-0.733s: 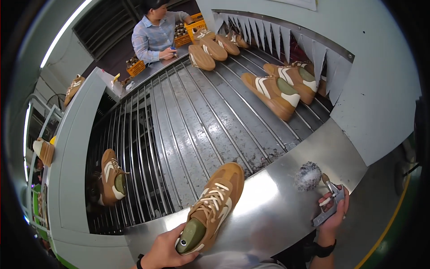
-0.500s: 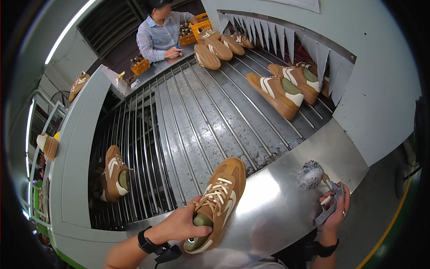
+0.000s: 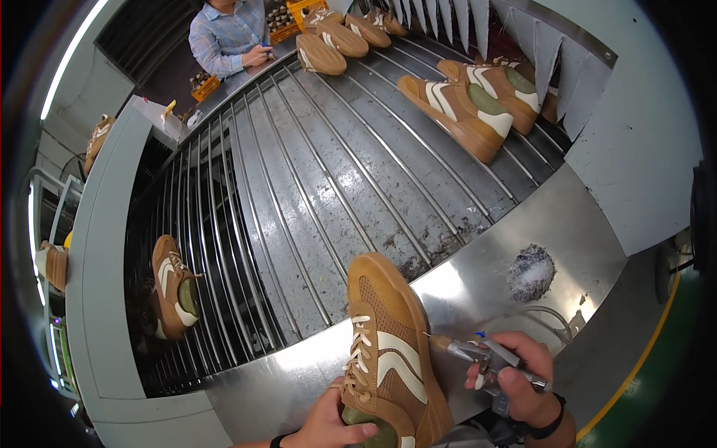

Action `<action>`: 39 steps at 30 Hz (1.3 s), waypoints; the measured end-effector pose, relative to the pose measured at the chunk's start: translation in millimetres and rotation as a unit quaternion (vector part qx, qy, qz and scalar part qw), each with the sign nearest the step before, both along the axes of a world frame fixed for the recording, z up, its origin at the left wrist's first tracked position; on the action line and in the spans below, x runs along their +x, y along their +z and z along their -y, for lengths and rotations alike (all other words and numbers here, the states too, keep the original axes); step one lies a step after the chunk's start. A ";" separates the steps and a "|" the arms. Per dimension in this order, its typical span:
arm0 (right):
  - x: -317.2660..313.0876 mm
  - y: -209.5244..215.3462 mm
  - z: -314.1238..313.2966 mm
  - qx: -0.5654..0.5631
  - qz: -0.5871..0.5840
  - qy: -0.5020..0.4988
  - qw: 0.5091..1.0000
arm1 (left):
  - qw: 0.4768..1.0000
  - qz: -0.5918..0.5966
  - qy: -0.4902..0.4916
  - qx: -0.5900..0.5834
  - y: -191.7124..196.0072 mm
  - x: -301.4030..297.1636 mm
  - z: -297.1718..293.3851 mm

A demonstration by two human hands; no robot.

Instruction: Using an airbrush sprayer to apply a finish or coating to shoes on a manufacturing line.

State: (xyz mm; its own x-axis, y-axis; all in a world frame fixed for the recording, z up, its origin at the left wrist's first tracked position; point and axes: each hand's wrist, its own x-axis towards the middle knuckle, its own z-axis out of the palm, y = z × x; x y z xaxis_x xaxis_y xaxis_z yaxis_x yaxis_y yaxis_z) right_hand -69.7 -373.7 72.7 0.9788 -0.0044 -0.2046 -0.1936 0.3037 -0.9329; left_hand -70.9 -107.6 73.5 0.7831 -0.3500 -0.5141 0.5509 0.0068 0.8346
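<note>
A brown sneaker with cream side stripes, pale laces and a gum-coloured sole is tilted on its side at the near metal ledge, toe pointing away. My left hand grips it at the heel opening, thumb on the green insert inside. In my right hand is a metal needle-nozzle gun, fingers closed around its body and lever. Its thin tip points left and is at or very close to the sole edge by the forefoot; whether it touches I cannot tell. A hose loops behind it.
A grey fuzzy clump lies on the shiny ledge. Beyond are conveyor rods carrying several brown sneakers near a strip curtain. Another sneaker rests at left. A co-worker stands at the far side.
My right hand has brought the gun left from beside the fuzzy clump to the sneaker. The sneaker has turned to show its side and sole edge. The view has shifted too.
</note>
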 end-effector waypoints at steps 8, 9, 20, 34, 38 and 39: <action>6.2 0.1 -11.5 -0.077 0.033 0.013 0.996 | 0.998 -0.014 -0.054 -0.008 -11.3 2.3 -12.5; 7.1 3.8 -13.2 -0.096 0.051 0.016 0.994 | 0.998 -0.015 -0.055 -0.009 -9.3 2.0 -13.6; 9.1 18.4 -11.7 -0.228 0.166 0.039 0.959 | 0.998 -0.032 -0.038 -0.041 -10.3 2.6 -8.2; -19.8 17.8 -1.6 -0.200 0.149 0.098 0.963 | 1.000 0.011 -0.023 0.012 -10.6 -3.0 -12.6; -35.8 32.6 3.2 -0.229 0.133 0.098 0.959 | 0.999 0.016 -0.038 0.013 -14.5 0.5 -8.5; -38.3 33.0 5.1 -0.224 0.126 0.115 0.959 | 0.999 0.018 -0.037 0.017 -13.3 1.0 -8.9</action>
State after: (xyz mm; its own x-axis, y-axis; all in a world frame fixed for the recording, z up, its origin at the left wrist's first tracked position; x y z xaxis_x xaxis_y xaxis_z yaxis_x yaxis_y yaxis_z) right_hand -108.0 -378.8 105.7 0.9825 0.1861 0.0107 0.0417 -0.1635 -0.9857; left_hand -69.9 -98.7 60.2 0.7736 -0.3907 -0.4989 0.5192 -0.0606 0.8525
